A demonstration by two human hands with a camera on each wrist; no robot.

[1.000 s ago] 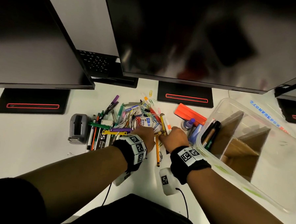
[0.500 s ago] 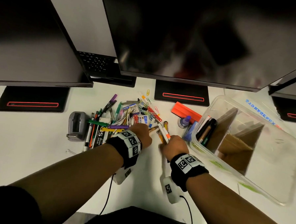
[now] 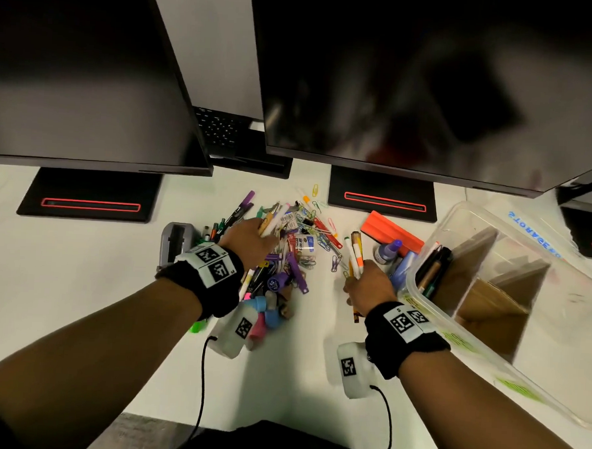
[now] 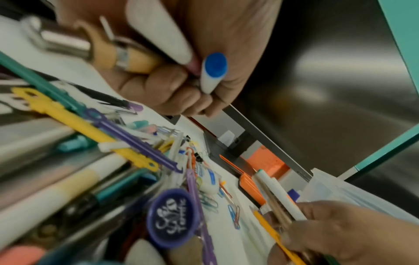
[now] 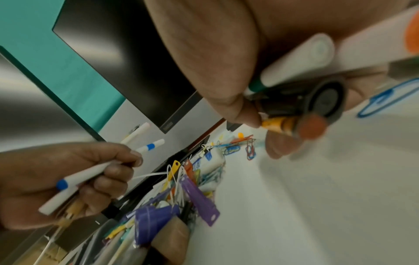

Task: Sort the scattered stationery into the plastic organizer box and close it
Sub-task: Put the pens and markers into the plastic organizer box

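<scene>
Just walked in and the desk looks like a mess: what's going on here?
A person is sorting stationery. The left hand grips a few white markers over the pile; the right hand holds markers and a pencil beside the open plastic organizer box, which already holds some pens. Most items remain scattered.

I am seeing the stationery pile (image 3: 286,254), a jumble of pens, markers, paper clips and coloured tags, lying on the white counter (image 3: 79,274). The clear plastic organizer box (image 3: 506,376) is sitting open at the right with cardboard dividers, a few pens standing in its near-left compartment. I am watching the left hand (image 3: 249,239) gripping white markers over the pile, and the right hand (image 3: 366,286) gripping markers and pencils just beside the box.
</scene>
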